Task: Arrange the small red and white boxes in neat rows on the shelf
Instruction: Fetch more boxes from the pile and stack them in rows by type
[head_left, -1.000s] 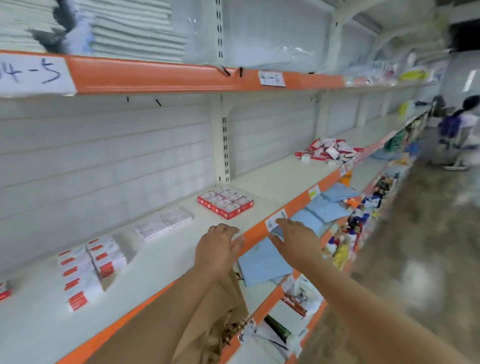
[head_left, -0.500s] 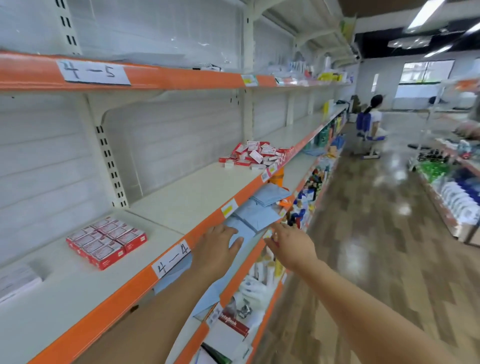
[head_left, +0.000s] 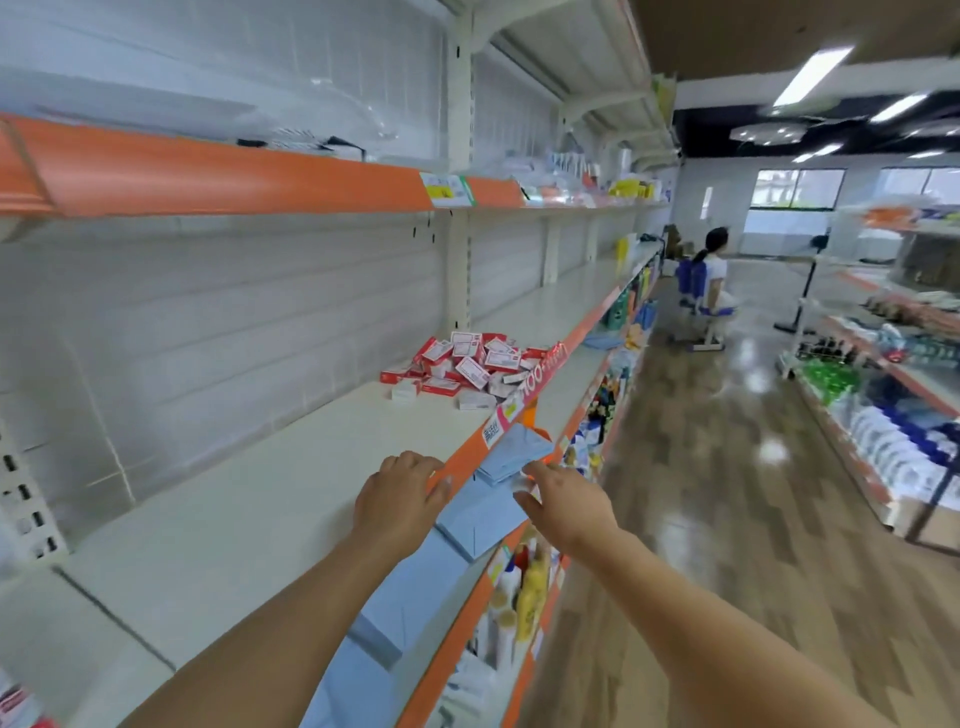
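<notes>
Red and white boxes (head_left: 470, 366) lie heaped near the front edge of the shelf (head_left: 291, 483), well ahead of the empty, loosely spread left hand (head_left: 397, 501) and right hand (head_left: 569, 501), suggesting the approach step, with a reach forward apparently next.
</notes>
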